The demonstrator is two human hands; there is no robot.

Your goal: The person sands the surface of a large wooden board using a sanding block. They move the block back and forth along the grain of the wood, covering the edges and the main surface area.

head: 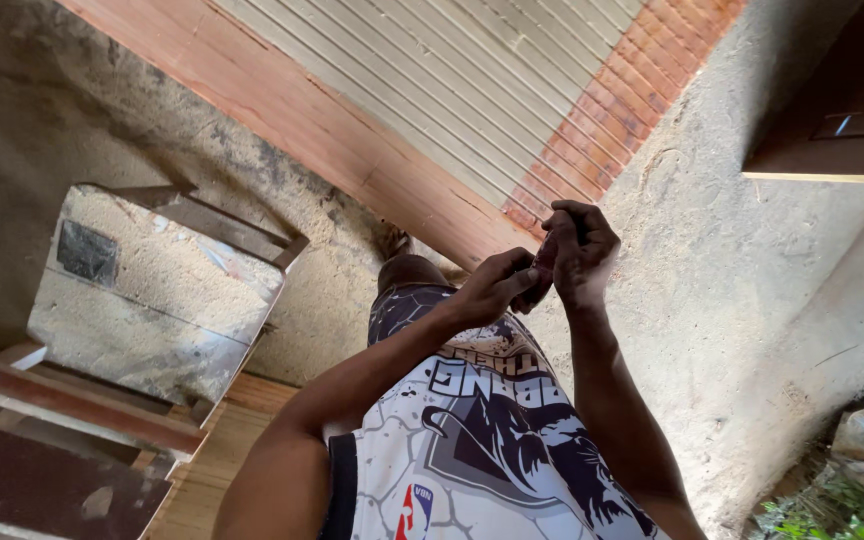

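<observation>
The person is pinching a small reddish-brown object [546,258] between both hands, out in front of the body. The right hand [580,250] is curling over it from above, fingers folded down so that most of the piece is hidden; this reads as the steadying grip. The left hand [492,285] is coming in from below and the side, its thumb and fingertips closing on the lower end of the same piece, as though working it while the other hand is holding it firm. What the object is cannot be told; it is too small and too covered.

Both forearms are stretching forward from a white sleeveless jersey [472,440] with a dark printed pattern, which keeps the work clear of the chest and within the wearer's sight.

Beyond the hands a long reddish wooden plank [352,140] is running diagonally, bordering a pale ribbed panel [452,70] edged by a band of red brick [622,110]. Rough grey concrete [752,300] is surrounding all of this. To the left a metal-framed sieve box [152,290] holding sand is sitting among timber pieces, well apart from the hands. Some crumpled bags and weeds [852,470] are lying at the lower right.
</observation>
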